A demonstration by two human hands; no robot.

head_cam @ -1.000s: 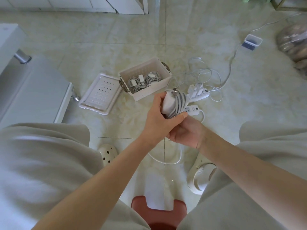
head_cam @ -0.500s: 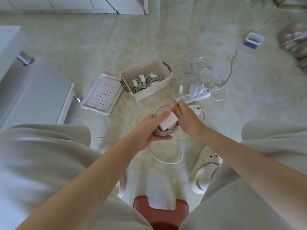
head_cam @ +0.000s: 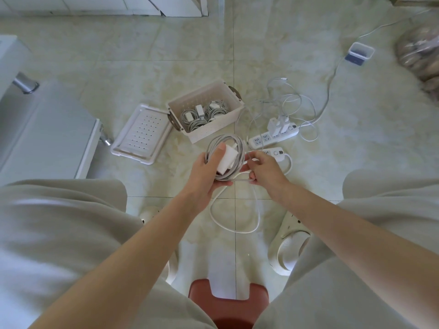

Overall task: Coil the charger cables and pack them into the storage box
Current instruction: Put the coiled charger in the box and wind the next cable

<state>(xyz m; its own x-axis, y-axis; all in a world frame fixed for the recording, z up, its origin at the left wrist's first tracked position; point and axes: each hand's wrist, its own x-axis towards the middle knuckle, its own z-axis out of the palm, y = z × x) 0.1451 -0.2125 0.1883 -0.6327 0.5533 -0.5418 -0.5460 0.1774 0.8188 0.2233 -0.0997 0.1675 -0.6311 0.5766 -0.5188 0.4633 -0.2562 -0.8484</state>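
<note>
At frame centre the left hand (head_cam: 206, 173) grips the coiled charger cable (head_cam: 240, 148), thumb on its white adapter (head_cam: 225, 159). The right hand (head_cam: 264, 169), on the adapter half a second ago, now pinches the loose tail (head_cam: 240, 180) right of the coil, just below the storage box (head_cam: 209, 134).

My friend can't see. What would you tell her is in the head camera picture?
The left hand holds a white charger inside its coiled cable while the right hand pinches the cable's loose end. Beyond, an open storage box holds coiled chargers.
</note>
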